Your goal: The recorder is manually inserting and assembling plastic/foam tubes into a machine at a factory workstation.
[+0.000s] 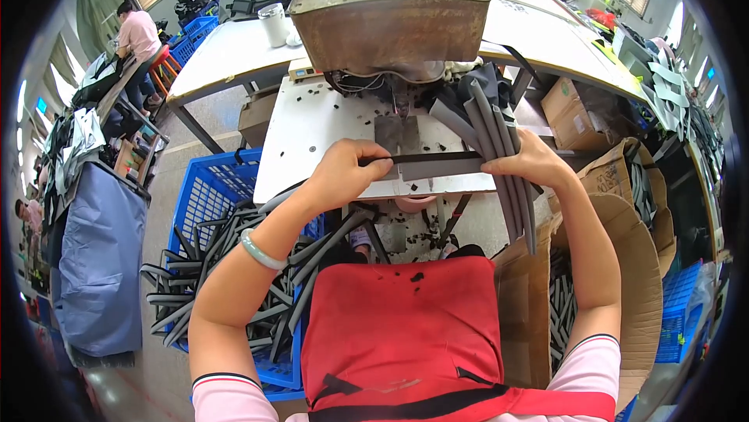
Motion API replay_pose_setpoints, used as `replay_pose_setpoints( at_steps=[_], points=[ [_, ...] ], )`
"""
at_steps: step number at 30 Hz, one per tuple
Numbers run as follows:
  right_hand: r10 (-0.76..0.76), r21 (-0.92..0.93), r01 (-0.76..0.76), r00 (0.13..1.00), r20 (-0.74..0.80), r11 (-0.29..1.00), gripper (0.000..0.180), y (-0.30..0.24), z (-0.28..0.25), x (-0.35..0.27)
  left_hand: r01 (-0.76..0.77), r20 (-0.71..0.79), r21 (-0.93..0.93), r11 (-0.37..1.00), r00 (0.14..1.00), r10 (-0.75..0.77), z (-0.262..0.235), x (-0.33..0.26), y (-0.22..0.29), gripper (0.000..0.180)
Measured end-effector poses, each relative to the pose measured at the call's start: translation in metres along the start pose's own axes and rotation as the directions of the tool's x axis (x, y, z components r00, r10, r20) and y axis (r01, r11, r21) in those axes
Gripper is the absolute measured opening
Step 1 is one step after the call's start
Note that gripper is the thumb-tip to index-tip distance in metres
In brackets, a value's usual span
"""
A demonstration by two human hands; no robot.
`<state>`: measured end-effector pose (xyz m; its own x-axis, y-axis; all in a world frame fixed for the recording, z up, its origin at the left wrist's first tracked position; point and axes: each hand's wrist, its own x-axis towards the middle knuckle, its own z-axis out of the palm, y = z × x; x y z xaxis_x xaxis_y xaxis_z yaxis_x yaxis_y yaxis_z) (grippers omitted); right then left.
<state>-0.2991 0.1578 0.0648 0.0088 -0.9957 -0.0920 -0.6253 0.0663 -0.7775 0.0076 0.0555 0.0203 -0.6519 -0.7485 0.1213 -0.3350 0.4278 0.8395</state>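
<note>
My left hand [343,172] pinches the left end of a dark grey strip [437,164] that lies across the front of the white machine table [312,122]. My right hand [530,161] holds the strip's right end, with its fingers also around a bundle of several long grey strips [499,157] that hang down off the table edge. The strip lies just in front of the needle area of a brown sewing machine [390,16]. A pale green bangle [260,252] sits on my left wrist. A red apron [406,328] covers my lap.
A blue plastic crate [204,192] full of grey strips stands at my left. Cardboard boxes [616,266] with more strips stand at my right. Small black scraps dot the table. A white cup [275,24] sits on the long bench behind. Another person [136,32] works far left.
</note>
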Motion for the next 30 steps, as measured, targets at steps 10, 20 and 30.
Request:
replay_pose_setpoints(
  at_steps=[10, 20, 30],
  points=[
    [0.012, -0.027, -0.013, 0.999, -0.03, 1.0, 0.053, 0.018, -0.012, 0.037, 0.08, -0.064, -0.047, 0.996, 0.995, -0.083, 0.005, 0.046, -0.026, 0.029],
    [0.038, -0.04, -0.04, 0.998, -0.056, 0.998, 0.051, 0.018, -0.014, 0.041, 0.051, -0.047, -0.078, 0.996, 0.997, -0.055, 0.004, 0.056, -0.02, 0.028],
    [0.053, 0.037, -0.049, 0.991, -0.119, 0.998, 0.046, 0.032, -0.009, 0.04, 0.102, -0.164, -0.25, 0.963, 0.975, -0.147, 0.002, 0.061, -0.025, 0.029]
  ],
)
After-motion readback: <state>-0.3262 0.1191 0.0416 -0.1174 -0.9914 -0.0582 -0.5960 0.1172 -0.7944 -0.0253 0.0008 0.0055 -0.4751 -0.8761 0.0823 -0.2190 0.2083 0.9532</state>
